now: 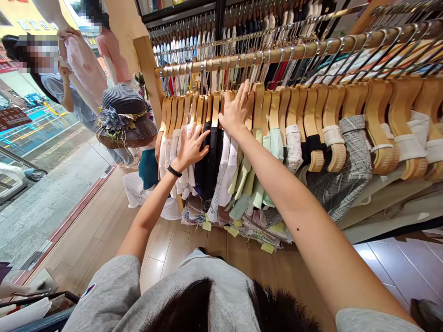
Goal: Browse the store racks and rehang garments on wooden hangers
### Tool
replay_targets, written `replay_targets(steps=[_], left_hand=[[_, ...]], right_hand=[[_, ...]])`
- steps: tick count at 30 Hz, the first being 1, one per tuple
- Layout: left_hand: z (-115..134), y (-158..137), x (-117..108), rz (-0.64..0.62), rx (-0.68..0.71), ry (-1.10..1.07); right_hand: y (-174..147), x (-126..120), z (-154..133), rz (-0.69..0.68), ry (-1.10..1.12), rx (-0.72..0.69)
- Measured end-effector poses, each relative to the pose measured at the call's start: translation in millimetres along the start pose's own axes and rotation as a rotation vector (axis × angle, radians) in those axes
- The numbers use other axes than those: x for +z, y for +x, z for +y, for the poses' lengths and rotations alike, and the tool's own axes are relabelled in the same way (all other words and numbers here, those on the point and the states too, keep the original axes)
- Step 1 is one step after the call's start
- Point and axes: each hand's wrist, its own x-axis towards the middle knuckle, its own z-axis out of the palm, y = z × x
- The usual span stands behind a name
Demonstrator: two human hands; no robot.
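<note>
Wooden hangers (258,103) with clothes hang in a tight row from a wooden rail (282,54). My left hand (189,148), a dark band at its wrist, lies with spread fingers against white garments (176,159), its fingertips by the black garments (207,161). Higher up and to the right, my right hand (236,110) rests on the tops of the hangers, fingers stretched upward and thumb apart. Below it hang a white patterned garment (223,177) and pale green garments (247,177). Neither hand visibly grips anything; the right palm's underside is hidden.
A dark straw hat (128,117) with a blue flower stands at the rail's left end. Folded bagged clothes (242,226) lie beneath the row. Trousers (353,161) hang at right. Another rack (200,44) stands behind. Beyond the left doorway are mannequins and a person (69,92).
</note>
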Motion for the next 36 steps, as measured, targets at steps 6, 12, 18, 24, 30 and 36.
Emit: replay_targets(steps=[6, 12, 18, 24, 30, 36], left_hand=[[-5.8, -3.9, 3.4, -0.013, 0.031, 0.004], [-12.0, -7.0, 1.8, -0.037, 0.039, 0.006], [-11.4, -10.6, 2.6, -0.018, 0.062, 0.023], [-4.4, -14.5, -2.1, -0.026, 0.047, 0.036], [1.4, -17.7, -7.0, -0.05, 0.012, 0.038], [-1.8, -18.4, -2.7, -0.04, 0.015, -0.003]], right_hand=[[-3.9, -14.6, -6.9, 0.035, -0.037, 0.099], [-10.4, -22.7, -12.1, 0.051, -0.019, 0.049], [-3.3, -27.7, -11.9, -0.163, -0.069, -0.183], [-0.9, -23.7, -14.6, -0.115, -0.113, -0.232], [-1.2, -14.6, -22.2, -0.019, -0.171, -0.229], [2.5, -12.8, -22.0, -0.114, -0.131, -0.157]])
